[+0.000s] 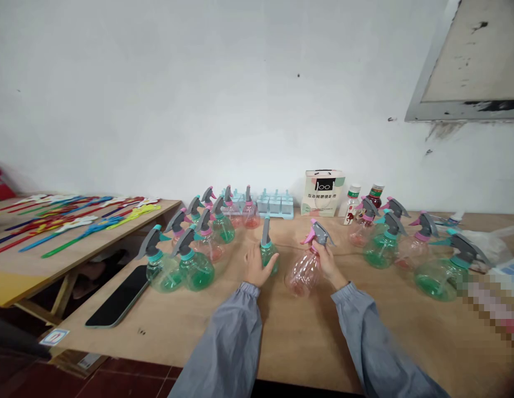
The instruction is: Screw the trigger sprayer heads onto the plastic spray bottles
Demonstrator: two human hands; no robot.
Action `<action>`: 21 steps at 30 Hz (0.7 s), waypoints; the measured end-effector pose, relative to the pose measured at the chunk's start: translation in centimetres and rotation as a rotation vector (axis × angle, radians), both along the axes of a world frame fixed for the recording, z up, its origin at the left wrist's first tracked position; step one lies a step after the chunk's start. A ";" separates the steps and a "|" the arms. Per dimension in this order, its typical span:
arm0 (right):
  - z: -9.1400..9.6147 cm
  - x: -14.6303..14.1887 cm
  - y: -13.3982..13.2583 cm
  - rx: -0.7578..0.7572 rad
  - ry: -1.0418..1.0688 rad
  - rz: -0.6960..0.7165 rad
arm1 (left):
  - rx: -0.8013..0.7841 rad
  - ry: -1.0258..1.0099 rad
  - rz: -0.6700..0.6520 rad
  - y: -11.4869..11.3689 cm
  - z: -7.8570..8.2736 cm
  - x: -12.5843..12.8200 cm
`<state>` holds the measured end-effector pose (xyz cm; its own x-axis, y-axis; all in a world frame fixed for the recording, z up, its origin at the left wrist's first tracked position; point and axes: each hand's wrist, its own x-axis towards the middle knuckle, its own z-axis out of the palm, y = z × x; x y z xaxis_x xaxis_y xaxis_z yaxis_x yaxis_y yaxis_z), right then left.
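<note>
My left hand (257, 265) is wrapped round a small green spray bottle (266, 251) with a grey and teal trigger head, standing on the wooden table. In my right hand (328, 264) is a pink spray bottle (301, 275), gripped at the neck just below its grey and pink head and tilted a little. Whether its base touches the table I cannot tell. Several more green and pink spray bottles (197, 271) stand in a group to the left. Another group, including a green spray bottle (382, 250), is at the right.
A black phone (118, 297) lies at the table's left edge. Against the wall stand light-blue moulds (275, 204), a paper bag (322, 193) and two capped bottles (351, 204). A separate table (115, 240) at left bears several colourful flat strips. Plastic wrapping (487, 243) lies at right.
</note>
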<state>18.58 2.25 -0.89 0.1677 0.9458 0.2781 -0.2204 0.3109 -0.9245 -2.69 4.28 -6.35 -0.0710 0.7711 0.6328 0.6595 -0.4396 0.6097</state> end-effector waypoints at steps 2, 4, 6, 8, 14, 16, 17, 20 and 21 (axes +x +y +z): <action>0.1 0.2 -0.2 0.001 0.001 0.019 | -0.013 0.005 -0.002 0.1 -0.1 0.0; 0.1 0.2 -0.4 -0.001 0.007 0.051 | -0.015 0.000 -0.002 0.2 -0.2 0.0; 0.0 0.2 -0.5 -0.011 0.021 0.074 | -0.007 -0.006 0.006 0.3 -0.2 0.1; -0.1 0.0 -0.6 -0.021 0.034 0.076 | 0.004 -0.004 0.009 0.3 -0.3 0.1; -0.2 -0.6 -1.2 -0.022 0.029 0.110 | -0.019 0.019 0.006 0.3 -0.1 0.2; -0.1 -0.6 -1.4 -0.019 0.012 0.119 | -0.023 0.024 -0.006 0.3 -0.1 0.0; -0.1 -0.7 -1.5 -0.019 0.002 0.118 | -0.025 0.027 -0.013 0.3 0.0 0.0; -0.4 -0.8 -1.5 -0.024 -0.022 0.115 | -0.032 0.033 -0.008 0.3 0.0 0.0; -0.5 -0.9 -1.5 -0.026 -0.025 0.118 | -0.033 0.030 0.000 0.2 0.0 0.0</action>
<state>17.65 0.75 -1.39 0.0481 0.9656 0.2556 -0.2311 0.2597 -0.9376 -2.65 4.52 -6.37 -0.0527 0.7918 0.6084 0.6775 -0.4193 0.6043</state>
